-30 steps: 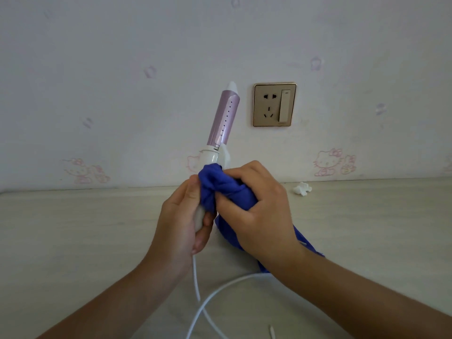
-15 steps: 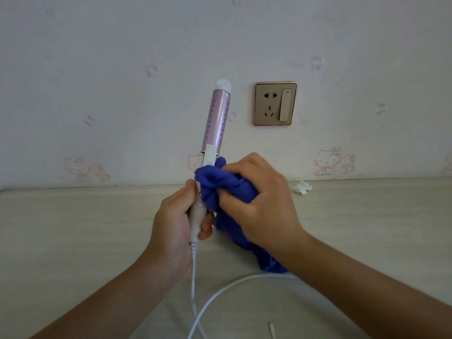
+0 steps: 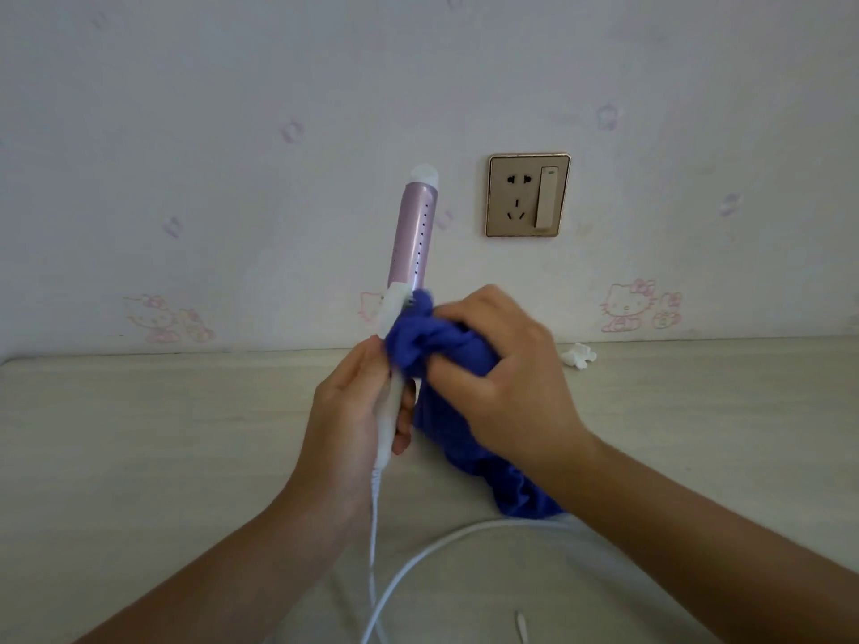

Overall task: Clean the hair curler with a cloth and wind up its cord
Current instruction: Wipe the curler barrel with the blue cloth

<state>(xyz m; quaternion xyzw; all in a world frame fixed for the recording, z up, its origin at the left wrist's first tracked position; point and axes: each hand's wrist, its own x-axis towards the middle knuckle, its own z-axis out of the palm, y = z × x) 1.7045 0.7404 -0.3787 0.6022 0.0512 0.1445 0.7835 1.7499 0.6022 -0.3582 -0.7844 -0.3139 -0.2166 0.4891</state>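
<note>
Head view: pink hair curler (image 3: 411,234) held upright over table (image 3: 139,434), white handle gripped in curled left hand (image 3: 344,411), blue cloth (image 3: 418,339) bunched against its collar by clenched right hand (image 3: 506,378). White cord (image 3: 465,532) trailing loose below; behind, gold-framed socket (image 3: 528,195), cartoon-cat wallpaper prints (image 3: 639,306), small white scrap (image 3: 578,355).

Pale table (image 3: 162,457): white cord (image 3: 446,543), white scrap (image 3: 578,355).
</note>
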